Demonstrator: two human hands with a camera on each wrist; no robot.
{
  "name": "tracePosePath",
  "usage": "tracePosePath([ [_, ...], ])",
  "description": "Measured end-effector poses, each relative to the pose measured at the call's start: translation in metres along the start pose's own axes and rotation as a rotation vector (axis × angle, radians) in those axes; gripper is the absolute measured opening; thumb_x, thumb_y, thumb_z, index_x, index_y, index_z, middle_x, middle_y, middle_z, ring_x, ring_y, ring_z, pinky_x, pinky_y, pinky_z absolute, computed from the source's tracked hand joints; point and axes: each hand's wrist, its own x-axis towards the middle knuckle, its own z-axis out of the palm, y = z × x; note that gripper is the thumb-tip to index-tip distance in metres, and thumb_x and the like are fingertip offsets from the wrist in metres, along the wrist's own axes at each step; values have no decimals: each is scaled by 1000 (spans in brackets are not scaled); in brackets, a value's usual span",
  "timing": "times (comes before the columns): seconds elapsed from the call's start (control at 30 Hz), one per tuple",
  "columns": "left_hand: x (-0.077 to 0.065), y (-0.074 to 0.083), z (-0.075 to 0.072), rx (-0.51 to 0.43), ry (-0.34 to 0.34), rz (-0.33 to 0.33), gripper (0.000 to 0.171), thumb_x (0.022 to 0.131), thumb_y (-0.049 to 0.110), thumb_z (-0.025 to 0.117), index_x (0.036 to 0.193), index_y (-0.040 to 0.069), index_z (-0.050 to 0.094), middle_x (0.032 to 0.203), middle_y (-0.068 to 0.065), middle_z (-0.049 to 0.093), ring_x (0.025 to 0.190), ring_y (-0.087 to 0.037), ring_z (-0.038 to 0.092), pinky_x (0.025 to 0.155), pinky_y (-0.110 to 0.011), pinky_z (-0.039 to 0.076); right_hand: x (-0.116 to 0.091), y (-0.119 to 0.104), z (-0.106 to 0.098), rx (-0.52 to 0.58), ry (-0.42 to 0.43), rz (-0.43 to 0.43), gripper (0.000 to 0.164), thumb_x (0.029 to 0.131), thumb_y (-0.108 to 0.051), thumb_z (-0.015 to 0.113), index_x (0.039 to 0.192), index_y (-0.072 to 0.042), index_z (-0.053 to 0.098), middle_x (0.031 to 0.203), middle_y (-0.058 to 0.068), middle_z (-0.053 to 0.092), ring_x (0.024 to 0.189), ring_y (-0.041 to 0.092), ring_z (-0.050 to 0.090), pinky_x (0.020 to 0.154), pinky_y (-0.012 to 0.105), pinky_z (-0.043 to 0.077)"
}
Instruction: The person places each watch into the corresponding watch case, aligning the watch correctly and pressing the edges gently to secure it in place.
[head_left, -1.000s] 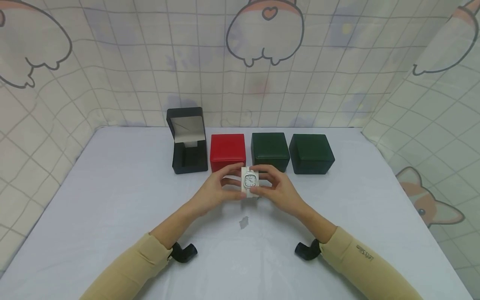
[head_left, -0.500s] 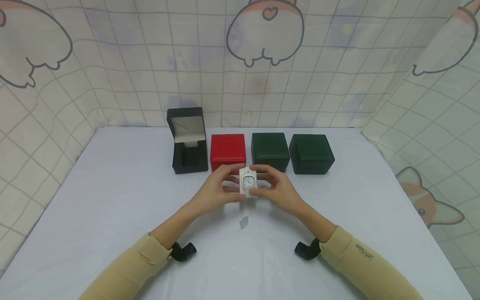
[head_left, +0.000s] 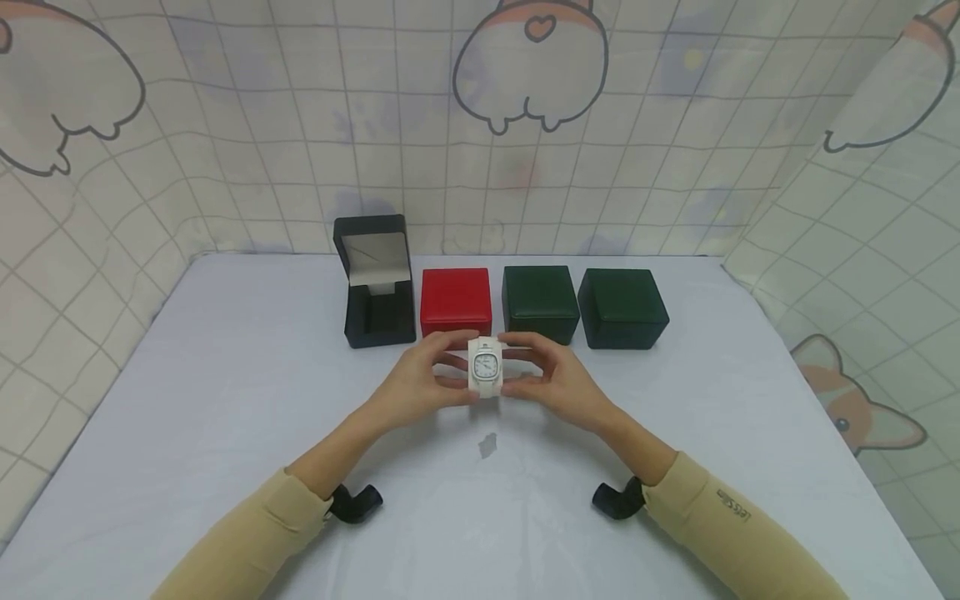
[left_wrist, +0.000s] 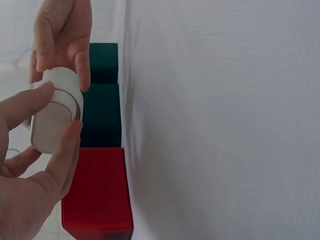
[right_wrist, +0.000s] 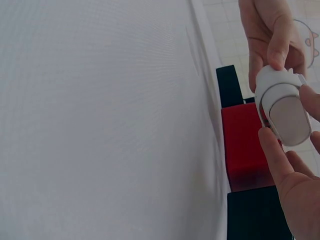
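A white wristwatch (head_left: 485, 367) with a rounded square dial is held upright above the table, its face toward the head camera. Its strap loops around a white cushion (left_wrist: 51, 127), whose flat pale end shows in both wrist views. On one side the fingertips and thumb of my left hand (head_left: 408, 382) grip the watch and cushion. My right hand (head_left: 558, 379) pinches them from the other side, with finger and thumb at the top and bottom edges. Just beyond the hands stand a closed red box (head_left: 456, 296) and a closed green box (head_left: 540, 292).
An open black box (head_left: 381, 315) with a pale lid lining stands left of the red one. A second green box (head_left: 624, 296) is at the right end of the row. A small grey patch (head_left: 487, 445) lies on the white tablecloth (head_left: 480, 533) before the hands.
Both hands have shifted the wristwatch a little to the left, and its face has straightened toward the head camera. My right fingertips have slid from over the watch's front to its edge. The boxes stay put.
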Motion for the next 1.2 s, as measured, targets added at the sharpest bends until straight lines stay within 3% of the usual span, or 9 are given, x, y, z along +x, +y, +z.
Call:
tracePosePath([
  [0.27, -7, 0, -16, -9, 31, -53, 82, 79, 8, 89, 150, 17, 49, 138, -8, 53, 117, -28, 61, 88, -36, 59, -1, -2, -4, 14, 1, 19, 63, 90, -1, 78, 146, -5, 51, 148, 17, 50, 133, 32, 53, 97, 34, 54],
  [0.5, -14, 3, -31, 27, 44, -69, 81, 80, 9, 89, 150, 20, 50, 138, -8, 51, 117, -29, 60, 89, -37, 59, -1, 2, -8, 18, -4, -7, 59, 89, 1, 79, 143, -4, 55, 146, 24, 50, 132, 43, 51, 98, 34, 53],
  [0.9, -21, 1, -56, 43, 43, -62, 80, 80, 4, 88, 149, 17, 50, 142, -7, 49, 118, -30, 60, 88, -36, 59, -1, 5, -13, -24, -12, 1, 49, 91, 2, 75, 137, 4, 56, 139, 26, 54, 127, 44, 54, 96, 32, 54],
  [1.2, -24, 1, -84, 21, 40, -63, 79, 81, 1, 87, 149, 14, 50, 141, -8, 51, 121, -32, 57, 90, -33, 57, 0, 1, -15, -74, -39, 27, 41, 95, -1, 72, 134, 0, 60, 136, 24, 57, 124, 41, 57, 95, 31, 55],
])
